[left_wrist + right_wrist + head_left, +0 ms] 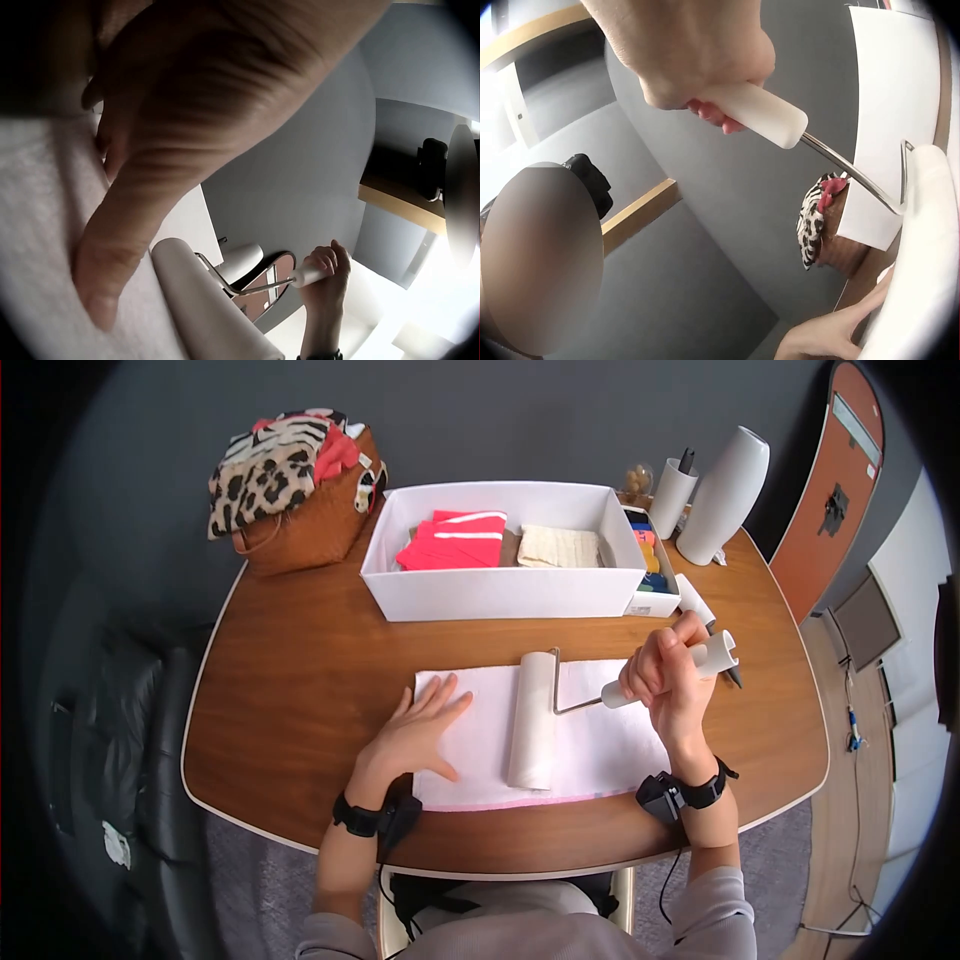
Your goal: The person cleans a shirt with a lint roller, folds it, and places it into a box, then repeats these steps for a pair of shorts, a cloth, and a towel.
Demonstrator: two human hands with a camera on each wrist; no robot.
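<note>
A pale pink towel (480, 730) lies flat near the table's front edge. On its left part my left hand (418, 732) rests with fingers spread; the left wrist view shows the thumb (109, 277) pressed to the cloth. My right hand (668, 675) grips the white handle (769, 116) of a lint roller, raised above the towel's right side. The roller's white cylinder (534, 720) lies across the middle of the towel, joined to the handle by a bent metal rod (580, 707).
Behind the towel stands a white box (500, 600) holding folded red and cream cloths. A brown bag (310, 525) topped with animal-print fabric sits back left. At the back right are a small box (655, 603), a white bottle (725, 495) and a white cylindrical holder (672, 500).
</note>
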